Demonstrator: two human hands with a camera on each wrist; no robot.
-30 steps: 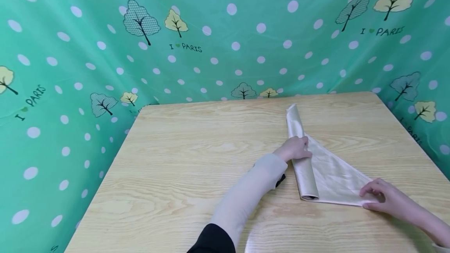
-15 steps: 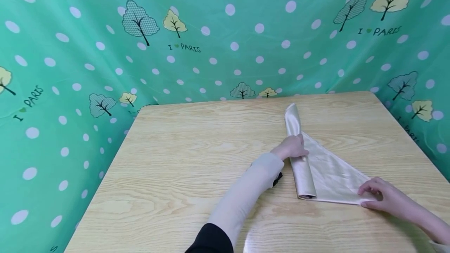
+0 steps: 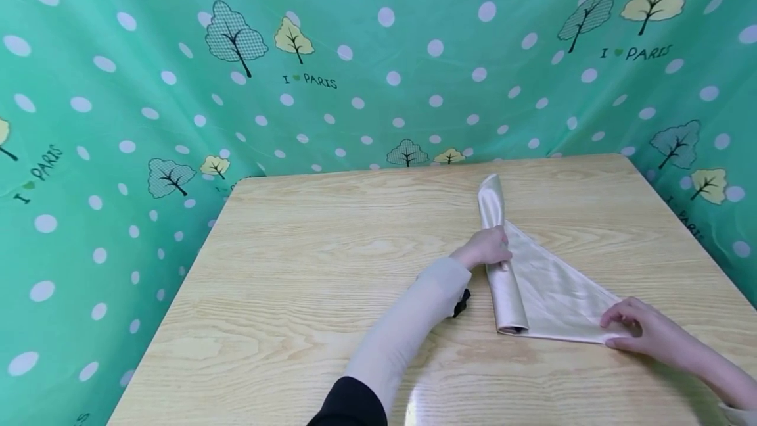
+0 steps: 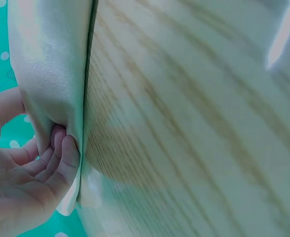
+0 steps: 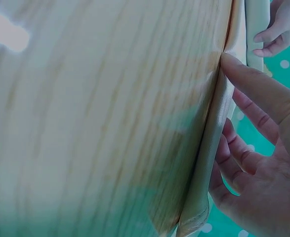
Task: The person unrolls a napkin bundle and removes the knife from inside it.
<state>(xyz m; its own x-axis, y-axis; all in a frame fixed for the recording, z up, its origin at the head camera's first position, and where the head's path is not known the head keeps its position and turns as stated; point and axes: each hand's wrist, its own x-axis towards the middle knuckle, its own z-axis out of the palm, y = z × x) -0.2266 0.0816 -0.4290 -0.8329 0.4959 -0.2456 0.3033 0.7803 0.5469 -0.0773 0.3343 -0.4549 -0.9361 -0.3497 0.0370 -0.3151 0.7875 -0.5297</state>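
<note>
The left hand (image 3: 489, 245) reaches in from the near left of the roll (image 3: 508, 298), its arm slanting up to it, and grips it around the middle; the fingers are curled over it and, in the left wrist view, bunched together against a gathered pucker, with the thumb on the opposite side. The right hand (image 3: 647, 331) lies well to the right of the roll, palm down, at the far corner of the flat part; its fingers are bent and spread, the thumb apart from them, touching the near edge (whether the fabric is squeezed between them, I cannot tell).

The cloth (image 3: 552, 288) is pale, silvery and satin-like, with a fine weave up close. Its left side forms the roll, a long tube with a hollow near end and a tapering far end; to the right of the roll the rest spreads as a faintly creased triangle. The table (image 3: 331, 281) under the roll has glossy, pale wood grain. Beyond the roll hangs a green curtain (image 3: 355, 31) with pale dots and printed trees.
</note>
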